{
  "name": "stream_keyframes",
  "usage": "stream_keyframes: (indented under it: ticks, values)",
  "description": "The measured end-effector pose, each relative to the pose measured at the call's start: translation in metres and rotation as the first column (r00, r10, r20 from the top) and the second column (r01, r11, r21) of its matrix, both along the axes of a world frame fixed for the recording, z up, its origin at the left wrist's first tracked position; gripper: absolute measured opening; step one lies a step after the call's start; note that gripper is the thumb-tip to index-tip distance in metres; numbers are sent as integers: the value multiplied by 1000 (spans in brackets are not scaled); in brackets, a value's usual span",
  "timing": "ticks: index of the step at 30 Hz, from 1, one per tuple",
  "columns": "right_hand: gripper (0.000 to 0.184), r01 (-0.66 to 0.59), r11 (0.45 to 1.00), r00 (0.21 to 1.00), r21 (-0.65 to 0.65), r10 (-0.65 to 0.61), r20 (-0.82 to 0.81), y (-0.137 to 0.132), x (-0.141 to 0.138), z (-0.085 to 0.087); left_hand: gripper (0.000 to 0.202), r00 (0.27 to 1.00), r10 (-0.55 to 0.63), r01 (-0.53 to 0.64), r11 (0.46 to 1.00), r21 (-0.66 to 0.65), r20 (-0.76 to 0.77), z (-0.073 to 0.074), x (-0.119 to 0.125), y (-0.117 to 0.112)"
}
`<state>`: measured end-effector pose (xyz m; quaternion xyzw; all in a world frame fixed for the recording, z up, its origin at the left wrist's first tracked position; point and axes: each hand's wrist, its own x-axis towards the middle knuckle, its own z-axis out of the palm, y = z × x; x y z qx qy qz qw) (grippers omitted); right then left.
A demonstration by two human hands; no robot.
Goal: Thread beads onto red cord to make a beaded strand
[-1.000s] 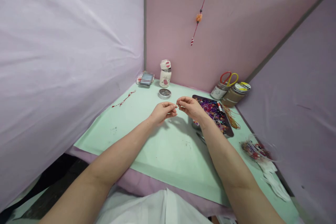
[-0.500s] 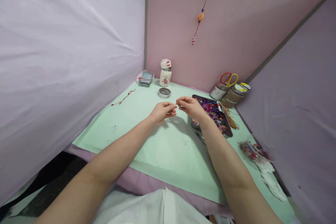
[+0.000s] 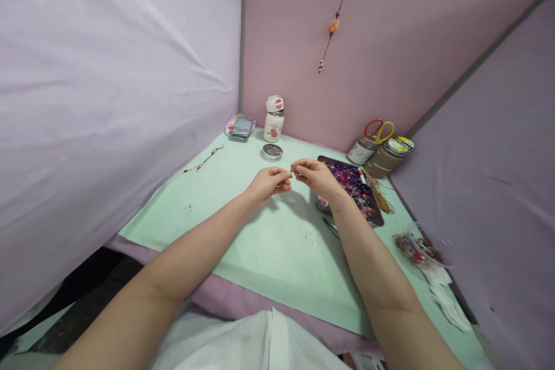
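Both hands meet above the middle of the pale green table, fingertips almost touching. My left hand is pinched, thumb against forefinger. My right hand is pinched too, facing it from the right. Whatever sits between the fingertips is too small to make out. Just beyond the hands stands a round tin with dark contents. Behind and beside my right wrist lies a dark tray full of purple, red and dark beads, partly hidden by the forearm. Pliers or a similar tool show partly beneath that forearm.
At the back stand a white bottle, a can with scissors and a brown jar. A red-and-white beaded string lies left; another beaded string hangs ahead. At right are a clear bowl of trinkets and white cloth.
Both hands hold nearly the same pinched pose at the same spot. The view has shifted very slightly; nothing on the table has visibly moved.
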<state>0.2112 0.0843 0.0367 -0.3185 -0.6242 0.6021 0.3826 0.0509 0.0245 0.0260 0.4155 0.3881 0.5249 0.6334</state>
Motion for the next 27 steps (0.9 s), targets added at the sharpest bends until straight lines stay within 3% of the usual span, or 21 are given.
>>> stream_keyframes:
  ticks: [27]
  values:
    - [22, 0, 1000, 1000, 14, 0, 14, 1, 1, -2, 16, 1000, 12, -12, 1000, -19, -8, 2, 1, -1]
